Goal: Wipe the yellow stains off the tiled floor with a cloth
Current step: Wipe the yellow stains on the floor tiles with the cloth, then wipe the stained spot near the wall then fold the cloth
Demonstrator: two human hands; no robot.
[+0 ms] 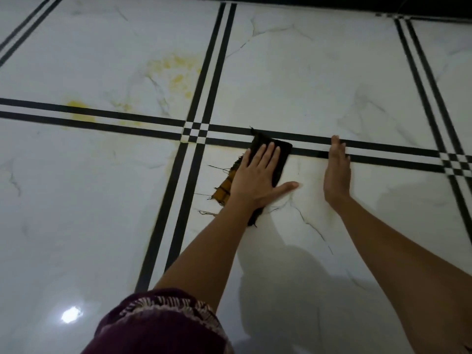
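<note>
My left hand point(258, 175) lies flat, fingers spread, pressing a dark frayed cloth point(281, 154) with an orange-yellow end onto the white marble-look tile floor point(332, 72). The cloth sits just right of the crossing of the black border stripes point(195, 132). My right hand point(335, 169) rests flat on its edge on the floor, to the right of the cloth, holding nothing. Yellow stains spread on the far left tile: a broad patch point(176, 70) near the vertical stripes and a stronger blotch point(80, 111) across the horizontal stripes. A faint yellow smear point(169, 169) lies left of the vertical stripes.
Double black stripes run across and along the floor, with a second crossing at the right point(457, 162). A dark wall base point(332, 0) bounds the far edge. My maroon patterned garment point(158, 325) fills the bottom. A light glare point(71, 314) shows at lower left.
</note>
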